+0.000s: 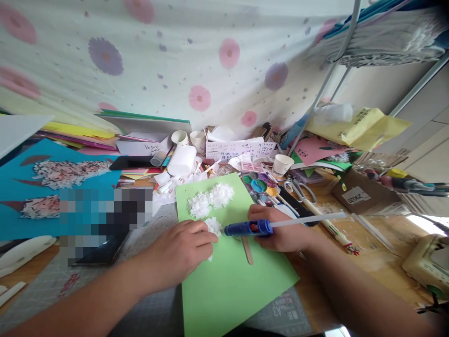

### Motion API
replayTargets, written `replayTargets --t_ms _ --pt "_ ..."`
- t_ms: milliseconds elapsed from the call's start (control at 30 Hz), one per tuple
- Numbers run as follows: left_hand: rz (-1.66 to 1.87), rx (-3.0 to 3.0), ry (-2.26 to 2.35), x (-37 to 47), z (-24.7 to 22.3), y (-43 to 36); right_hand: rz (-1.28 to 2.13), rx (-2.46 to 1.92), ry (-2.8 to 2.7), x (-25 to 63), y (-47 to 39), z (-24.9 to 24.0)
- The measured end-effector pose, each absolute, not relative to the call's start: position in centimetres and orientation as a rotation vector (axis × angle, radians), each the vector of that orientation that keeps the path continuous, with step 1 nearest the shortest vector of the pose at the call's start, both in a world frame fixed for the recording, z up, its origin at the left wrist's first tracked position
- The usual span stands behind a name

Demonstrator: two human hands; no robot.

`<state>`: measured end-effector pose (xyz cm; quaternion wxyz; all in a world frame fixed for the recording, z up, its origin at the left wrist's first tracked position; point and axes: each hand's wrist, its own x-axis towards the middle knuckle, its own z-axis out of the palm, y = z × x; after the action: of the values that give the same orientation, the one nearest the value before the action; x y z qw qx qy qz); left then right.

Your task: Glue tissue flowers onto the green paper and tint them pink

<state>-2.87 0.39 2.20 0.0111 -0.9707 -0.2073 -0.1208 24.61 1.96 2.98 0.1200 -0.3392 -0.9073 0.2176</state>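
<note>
A light green sheet (224, 290) lies on a grey cutting mat. Two clumps of crumpled white paper (210, 199) sit near its top, and a smaller white paper piece (213, 225) is below them. My left hand (185, 248) has its fingers bent together at the edge of that smaller piece; whatever is between the fingertips is hidden. My right hand (277, 230) is closed around a blue glue gun (247, 228), whose tip points left at the small piece. A translucent glue stick (308, 219) projects from its back. Under the gun, a wooden stick (247, 250) rests on the sheet.
Blue paper with textured shapes (21, 178) and a dark phone-like object (101, 248) are at left. Behind the sheet stand paper cups (283, 164) and a paint palette (258, 185). Scissors (300, 191), a cardboard box (358, 192) and a beige device (426, 264) are at right.
</note>
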Motion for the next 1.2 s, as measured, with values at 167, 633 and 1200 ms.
replayTargets --t_ms 167,633,1200 --pt "-0.371 -2.951 -0.654 -3.1 1.5 0.7 0.593 -1.017 -2.695 24.3 1.8 2.8" --pt "-0.379 -2.953 -0.788 -4.0 0.8 1.1 0.807 -1.053 -2.654 24.7 1.8 2.9" --pt "-0.383 -3.041 -0.886 -4.0 1.5 1.2 0.625 -1.030 -2.639 24.5 1.6 3.0"
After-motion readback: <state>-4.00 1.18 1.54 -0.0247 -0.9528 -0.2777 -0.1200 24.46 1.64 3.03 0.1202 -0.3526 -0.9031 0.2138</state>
